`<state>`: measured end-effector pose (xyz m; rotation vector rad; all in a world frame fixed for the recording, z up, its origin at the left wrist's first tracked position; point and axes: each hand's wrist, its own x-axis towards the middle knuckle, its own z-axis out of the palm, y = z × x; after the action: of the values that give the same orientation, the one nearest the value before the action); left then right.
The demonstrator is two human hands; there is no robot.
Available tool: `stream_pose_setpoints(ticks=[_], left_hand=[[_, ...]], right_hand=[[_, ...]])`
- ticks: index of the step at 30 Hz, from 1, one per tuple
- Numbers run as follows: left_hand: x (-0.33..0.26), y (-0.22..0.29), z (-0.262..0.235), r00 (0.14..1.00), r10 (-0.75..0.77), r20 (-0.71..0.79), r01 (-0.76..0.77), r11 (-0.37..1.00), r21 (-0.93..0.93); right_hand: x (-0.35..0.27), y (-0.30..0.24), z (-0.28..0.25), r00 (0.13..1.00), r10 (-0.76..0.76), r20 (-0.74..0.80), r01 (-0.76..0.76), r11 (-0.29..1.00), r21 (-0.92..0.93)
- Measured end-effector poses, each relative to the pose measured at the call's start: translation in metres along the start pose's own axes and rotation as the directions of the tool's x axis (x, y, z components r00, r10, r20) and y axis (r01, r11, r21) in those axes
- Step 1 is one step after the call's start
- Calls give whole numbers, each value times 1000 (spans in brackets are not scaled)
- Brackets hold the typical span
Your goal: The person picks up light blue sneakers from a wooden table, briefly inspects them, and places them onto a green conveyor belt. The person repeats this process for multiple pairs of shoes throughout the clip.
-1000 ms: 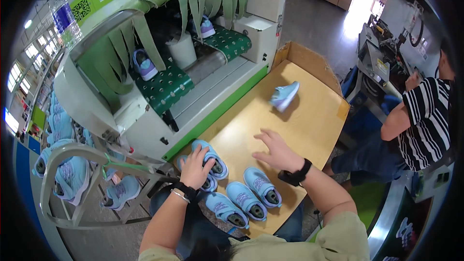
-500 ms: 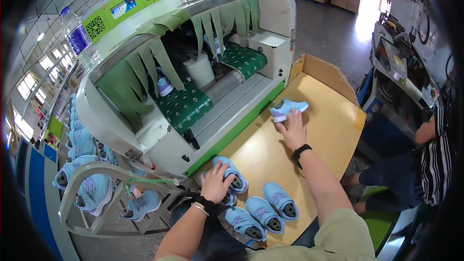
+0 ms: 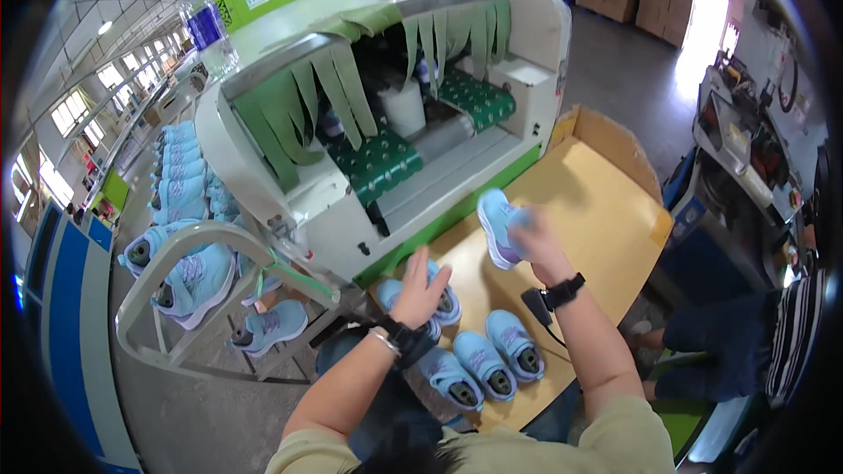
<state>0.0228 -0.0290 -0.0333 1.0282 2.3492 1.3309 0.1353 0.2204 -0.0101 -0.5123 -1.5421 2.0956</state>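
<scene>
My right hand [image 3: 541, 246] grips a light blue shoe [image 3: 493, 226] by one end, raised over the tan tabletop [image 3: 588, 202] and tilted; its fingers are smeared by motion. My left hand [image 3: 423, 294] is open, thumb and fingers apart, over a pair of similar blue shoes [image 3: 448, 300] that it partly covers; whether it touches them I cannot tell. Closer to me, three blue shoes stand side by side: a left one [image 3: 450, 377], a middle one [image 3: 485, 365] and a right one [image 3: 515, 345]. Dark inserts show in their openings.
Beyond the table stands a white machine [image 3: 307, 202] with green strip curtains [image 3: 338, 92] and perforated green belts [image 3: 378, 162]. A metal rack [image 3: 145, 298] at left carries several blue shoes [image 3: 184, 184]. Cardboard [image 3: 606, 140] edges the table's far side. Another person [image 3: 738, 342] is at right.
My right hand has lifted the shoe off the table, brought it left and closer, and turned it upward. My left hand has risen slightly from the shoes, fingers spread. The view has shifted.
</scene>
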Motion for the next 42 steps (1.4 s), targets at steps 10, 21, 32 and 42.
stream_pose_setpoints(ticks=[10, 21, 32, 42], left_hand=[[29, 110, -32, 938, -5, 346, 344, 117, -931], [114, 62, -72, 972, -237, -3, -58, -226, -972], [69, 33, -42, 939, -165, 301, 265, -210, -941], [61, -7, 0, 881, -180, 438, 379, -286, -880]], right_hand=[[-191, -14, -22, 968, 100, 231, 111, 653, -749], [-172, 2, -39, 987, 128, -101, -158, 903, -400], [174, -159, 71, 630, -754, 185, 643, 374, -668], [135, -41, 19, 846, -398, 354, 515, 440, -736]])
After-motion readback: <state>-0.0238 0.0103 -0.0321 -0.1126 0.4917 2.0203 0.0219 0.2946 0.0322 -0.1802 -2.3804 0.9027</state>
